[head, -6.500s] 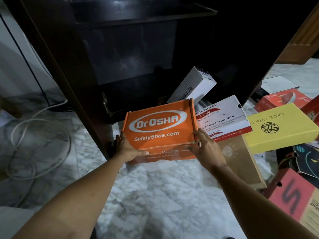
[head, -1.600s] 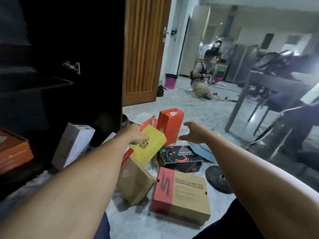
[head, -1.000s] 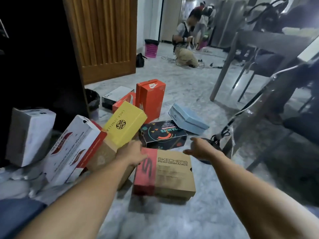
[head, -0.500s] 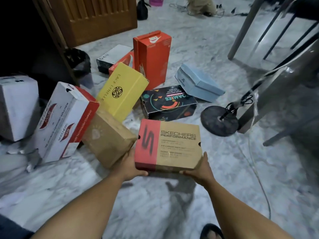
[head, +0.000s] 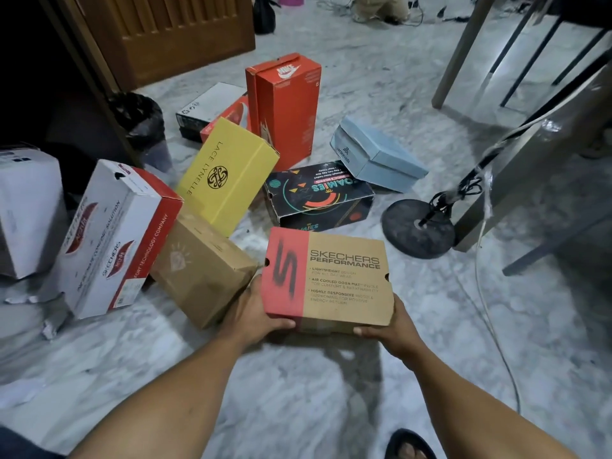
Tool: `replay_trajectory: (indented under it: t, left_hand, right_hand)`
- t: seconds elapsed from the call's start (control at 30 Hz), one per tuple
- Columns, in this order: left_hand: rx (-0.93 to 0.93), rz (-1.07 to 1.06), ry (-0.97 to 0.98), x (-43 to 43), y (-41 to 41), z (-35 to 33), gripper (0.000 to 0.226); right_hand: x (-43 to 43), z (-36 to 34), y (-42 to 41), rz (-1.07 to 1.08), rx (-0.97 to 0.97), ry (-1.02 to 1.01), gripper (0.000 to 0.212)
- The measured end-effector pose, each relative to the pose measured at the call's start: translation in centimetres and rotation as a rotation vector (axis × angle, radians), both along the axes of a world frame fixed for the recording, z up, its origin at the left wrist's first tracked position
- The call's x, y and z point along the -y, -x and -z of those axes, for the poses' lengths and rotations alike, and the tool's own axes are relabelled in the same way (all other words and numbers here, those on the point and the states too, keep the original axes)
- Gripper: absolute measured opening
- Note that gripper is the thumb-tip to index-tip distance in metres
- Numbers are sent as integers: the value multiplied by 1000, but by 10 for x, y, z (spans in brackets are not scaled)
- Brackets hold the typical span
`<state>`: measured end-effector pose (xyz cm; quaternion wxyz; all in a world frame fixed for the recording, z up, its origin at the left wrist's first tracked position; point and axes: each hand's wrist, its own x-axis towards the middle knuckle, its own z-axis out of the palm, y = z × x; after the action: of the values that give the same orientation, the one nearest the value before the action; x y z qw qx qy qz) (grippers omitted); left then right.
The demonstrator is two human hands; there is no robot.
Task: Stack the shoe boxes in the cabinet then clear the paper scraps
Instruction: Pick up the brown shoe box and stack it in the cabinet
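We have the brown and red box (head: 326, 281) clamped between both hands: our left hand (head: 256, 314) presses its red end with the thumb curled over the near edge, and our right hand (head: 389, 329) presses the brown end the same way. It sits low over the floor (head: 298, 392), close in front of us, and its shadow below suggests it is just clear of the marble, though we cannot be sure.

Half a second ago we were only closing on this box; now it is nearer and bigger in view, so we judge the lift has begun. A second ago our hands were spread above it, touching nothing. Earlier we were carrying the orange box to the cabinet, so this looks like the second box of many.

Just left of it lies the plain brown box (head: 202, 270), almost touching our left hand. Beyond are the yellow box (head: 228, 173) leaning on it, the black box (head: 318, 195), the pale blue box (head: 377, 157) and the tall orange box (head: 288, 107) on end. At the left edge are the white and red box (head: 116, 236) and a white box (head: 28, 207), with paper scraps (head: 46, 327) beside them. The cabinet (head: 49, 77) is the dark space at upper left, so we must swing left to shelve this one.
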<state>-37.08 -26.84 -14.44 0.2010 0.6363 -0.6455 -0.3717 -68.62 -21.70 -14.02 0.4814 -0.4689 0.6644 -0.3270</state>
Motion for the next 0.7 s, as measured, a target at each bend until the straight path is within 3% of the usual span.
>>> replay_trajectory:
  t: [0.27, 0.5, 0.7]
  left_hand:
    - [-37, -4, 233, -14, 17, -82, 129]
    - [-110, -130, 328, -26, -50, -181, 151]
    - [-52, -316, 501, -71, -166, -256, 133]
  right_hand:
    - [-19, -120, 3, -8, 53, 49, 65]
    - [4, -215, -49, -96, 3, 213, 94]
    - [34, -280, -162, -286, -8, 377, 97]
